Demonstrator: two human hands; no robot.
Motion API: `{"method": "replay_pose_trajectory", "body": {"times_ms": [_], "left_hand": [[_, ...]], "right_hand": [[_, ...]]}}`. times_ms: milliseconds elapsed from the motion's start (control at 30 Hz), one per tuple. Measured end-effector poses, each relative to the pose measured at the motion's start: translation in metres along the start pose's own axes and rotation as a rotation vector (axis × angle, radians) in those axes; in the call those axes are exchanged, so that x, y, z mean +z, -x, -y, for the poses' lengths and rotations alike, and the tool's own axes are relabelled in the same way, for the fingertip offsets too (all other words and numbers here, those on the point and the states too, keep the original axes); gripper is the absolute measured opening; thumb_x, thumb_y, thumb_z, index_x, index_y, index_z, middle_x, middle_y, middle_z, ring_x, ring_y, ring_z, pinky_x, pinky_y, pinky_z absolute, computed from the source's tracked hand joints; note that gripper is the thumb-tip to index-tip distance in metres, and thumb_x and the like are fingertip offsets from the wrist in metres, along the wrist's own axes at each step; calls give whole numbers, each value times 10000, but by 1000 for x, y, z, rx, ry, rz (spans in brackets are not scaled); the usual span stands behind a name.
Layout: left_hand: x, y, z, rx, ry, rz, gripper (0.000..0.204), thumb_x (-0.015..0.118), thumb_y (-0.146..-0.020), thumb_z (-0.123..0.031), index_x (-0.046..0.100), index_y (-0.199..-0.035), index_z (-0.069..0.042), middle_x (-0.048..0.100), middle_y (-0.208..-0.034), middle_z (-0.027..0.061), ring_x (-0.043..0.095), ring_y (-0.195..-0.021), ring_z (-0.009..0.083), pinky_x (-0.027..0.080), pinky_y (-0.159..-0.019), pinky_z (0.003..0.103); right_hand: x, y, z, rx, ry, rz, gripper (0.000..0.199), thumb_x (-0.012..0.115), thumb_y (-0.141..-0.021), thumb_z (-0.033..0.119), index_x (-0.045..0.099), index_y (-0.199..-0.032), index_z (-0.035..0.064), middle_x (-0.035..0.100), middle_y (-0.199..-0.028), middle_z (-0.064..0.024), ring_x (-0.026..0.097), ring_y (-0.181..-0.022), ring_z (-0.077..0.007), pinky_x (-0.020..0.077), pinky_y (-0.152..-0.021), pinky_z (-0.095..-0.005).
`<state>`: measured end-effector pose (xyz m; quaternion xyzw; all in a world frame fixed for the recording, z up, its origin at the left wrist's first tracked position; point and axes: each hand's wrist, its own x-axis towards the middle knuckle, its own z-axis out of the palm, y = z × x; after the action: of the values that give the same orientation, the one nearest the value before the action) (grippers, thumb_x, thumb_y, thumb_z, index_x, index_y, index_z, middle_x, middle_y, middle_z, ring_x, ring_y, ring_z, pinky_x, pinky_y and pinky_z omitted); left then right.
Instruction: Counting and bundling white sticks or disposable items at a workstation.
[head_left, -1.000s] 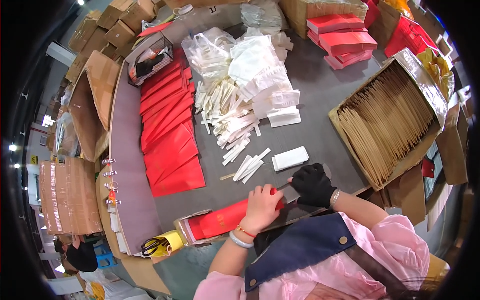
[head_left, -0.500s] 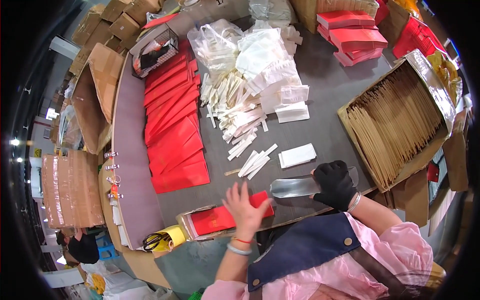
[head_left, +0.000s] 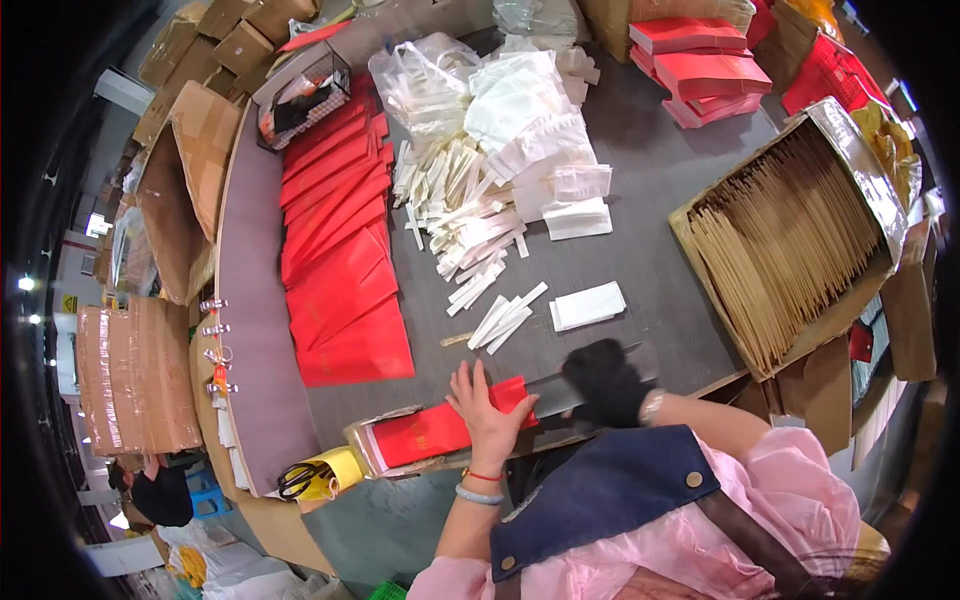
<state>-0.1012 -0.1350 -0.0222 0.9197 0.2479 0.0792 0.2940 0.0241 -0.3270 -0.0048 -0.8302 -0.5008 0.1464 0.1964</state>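
A red paper sleeve (head_left: 425, 432) lies in a shallow cardboard holder (head_left: 365, 452) along the table's near edge. My left hand (head_left: 487, 412) is bare and rests on the sleeve's right part with fingers spread. To its right, my right hand (head_left: 604, 384), in a black glove and blurred, grips a clear curved plastic piece (head_left: 642, 360). The left end of that plastic piece meets the sleeve's right end; whether it has gone inside, I cannot tell. Beyond my hands lie several loose white paper strips (head_left: 507, 322) and a small stack of folded white paper (head_left: 587, 306).
Red sleeves (head_left: 340, 290) overlap in a long row at left, beside white strips and papers (head_left: 525, 130). An open carton (head_left: 790, 250) of brown card pieces stands at right, red stacks (head_left: 700, 65) behind. A yellow holder with black scissors (head_left: 325, 474) is at the near-left corner.
My right hand has moved left with the plastic piece, bringing its end to the red sleeve. My left hand has settled onto the sleeve. The view has shifted slightly.
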Motion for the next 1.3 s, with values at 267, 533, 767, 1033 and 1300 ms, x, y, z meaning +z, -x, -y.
{"method": "replay_pose_trajectory", "body": {"times_ms": [267,533,767,1033,1300], "left_hand": [[2,-77,-5,254,-65,-162,296,727,-792,-216,672,-1051,-85,605,-1119,84,528,-1094,305,371,-939,456],[3,-113,27,107,46,35,98,639,-848,-207,687,-843,-121,644,-833,96,618,-843,326,447,-698,463],[16,-114,-24,387,-27,-69,70,610,-862,-150,622,-870,-82,631,-837,92,595,-834,327,442,-716,453],[41,-107,-62,481,-148,124,331,789,-720,-224,665,-1013,-136,576,-1092,42,522,-1014,269,383,-863,430],[37,-110,-57,530,-17,79,290,814,-699,-231,673,-912,-93,620,-892,33,567,-877,238,413,-826,385]], "right_hand": [[-22,15,-41,76,19,-332,527,829,-635,319,646,-1089,126,622,-1067,-103,566,-1028,-301,407,-919,-433],[-83,144,-155,620,99,-849,340,731,-794,115,616,-1100,22,637,-1061,-144,614,-1010,-302,489,-873,-374],[-73,204,-221,878,57,-647,265,700,-825,174,656,-1022,1,665,-982,-165,641,-954,-318,500,-844,-379],[-83,188,-209,856,82,-518,219,594,-868,190,607,-962,-7,638,-954,-215,593,-925,-416,484,-802,-434],[-89,186,-200,1016,116,-873,275,558,-948,188,604,-1131,-13,647,-1083,-208,621,-996,-353,484,-858,-402]]}}
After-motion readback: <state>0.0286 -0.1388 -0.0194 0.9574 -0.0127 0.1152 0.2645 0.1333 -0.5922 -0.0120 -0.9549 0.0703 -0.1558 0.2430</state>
